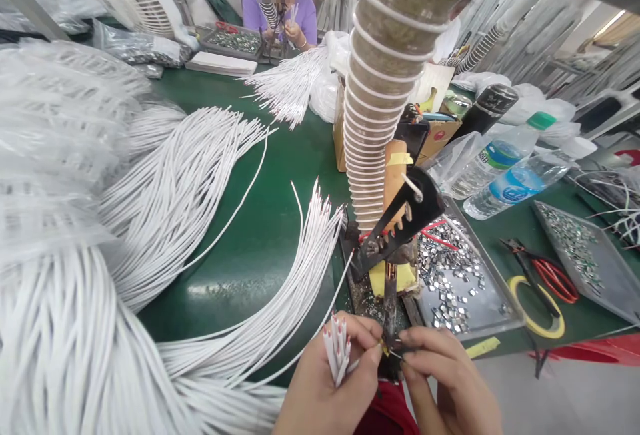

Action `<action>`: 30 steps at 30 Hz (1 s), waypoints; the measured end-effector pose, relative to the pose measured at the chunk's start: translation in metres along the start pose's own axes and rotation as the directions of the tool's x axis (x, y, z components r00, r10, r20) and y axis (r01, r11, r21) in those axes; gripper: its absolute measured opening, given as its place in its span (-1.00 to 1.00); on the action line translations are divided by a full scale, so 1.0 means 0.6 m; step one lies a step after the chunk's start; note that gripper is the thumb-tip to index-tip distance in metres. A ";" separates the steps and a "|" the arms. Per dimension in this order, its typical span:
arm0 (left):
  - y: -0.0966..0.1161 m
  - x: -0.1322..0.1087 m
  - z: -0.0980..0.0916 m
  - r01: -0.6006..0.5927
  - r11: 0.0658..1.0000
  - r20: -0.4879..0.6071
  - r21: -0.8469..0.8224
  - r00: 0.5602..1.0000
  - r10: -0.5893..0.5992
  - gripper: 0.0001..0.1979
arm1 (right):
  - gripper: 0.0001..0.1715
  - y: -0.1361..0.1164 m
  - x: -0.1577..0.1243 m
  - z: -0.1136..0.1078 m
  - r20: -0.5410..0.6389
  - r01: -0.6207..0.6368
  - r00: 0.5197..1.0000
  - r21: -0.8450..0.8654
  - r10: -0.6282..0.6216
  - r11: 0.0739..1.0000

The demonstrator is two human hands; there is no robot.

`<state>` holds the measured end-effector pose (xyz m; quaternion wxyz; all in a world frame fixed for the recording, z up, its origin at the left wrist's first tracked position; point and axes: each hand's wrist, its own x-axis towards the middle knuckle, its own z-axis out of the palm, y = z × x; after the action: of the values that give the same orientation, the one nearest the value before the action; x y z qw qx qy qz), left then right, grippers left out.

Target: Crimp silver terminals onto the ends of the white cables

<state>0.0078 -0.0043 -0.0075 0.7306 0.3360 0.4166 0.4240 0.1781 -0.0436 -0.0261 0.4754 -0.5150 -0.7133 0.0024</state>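
Loosely draped over bench (215, 282): white wires (295, 295), probably light, springy, slippery together | beside soldering iron (391, 302): wire bunch (339, 355) clasped in left hand (336, 385), best gripped just behind reddish tips (336, 321) | pinched in right hand (445, 372): small piece (395, 354), unidentifiable

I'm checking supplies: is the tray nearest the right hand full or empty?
Partly filled: small metal pieces lie scattered in the tray, bare patches showing.

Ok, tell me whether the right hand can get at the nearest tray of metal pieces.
Probably yes: the tray lies open just beyond the right hand, with nothing visibly between, though that hand seems busy pinching something small.
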 end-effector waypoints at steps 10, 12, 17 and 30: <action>-0.014 -0.005 -0.003 -0.098 0.994 0.021 0.037 0.995 0.097 -0.86 | -0.84 -0.012 0.009 0.013 -0.071 -0.003 0.997 0.028 0.005 1.000; -0.017 -0.009 -0.002 -0.077 0.997 0.023 0.015 0.997 0.076 -0.87 | -0.88 -0.004 -0.002 0.005 -0.077 -0.030 0.996 0.021 0.032 0.999; -0.025 -0.012 -0.009 -0.067 0.996 0.009 0.066 0.998 0.067 -0.84 | -0.91 0.002 -0.040 -0.018 0.083 -0.034 0.996 -0.043 0.037 0.998; -0.028 -0.018 -0.029 -0.103 0.984 0.066 0.147 0.993 0.094 -0.83 | -0.81 0.010 -0.018 -0.016 0.305 0.092 0.950 -0.086 -0.062 0.992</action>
<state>-0.0055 -0.0183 -0.0255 0.6932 0.4228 0.4084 0.4171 0.1890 -0.0536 -0.0312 0.3345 -0.5031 -0.7964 0.0271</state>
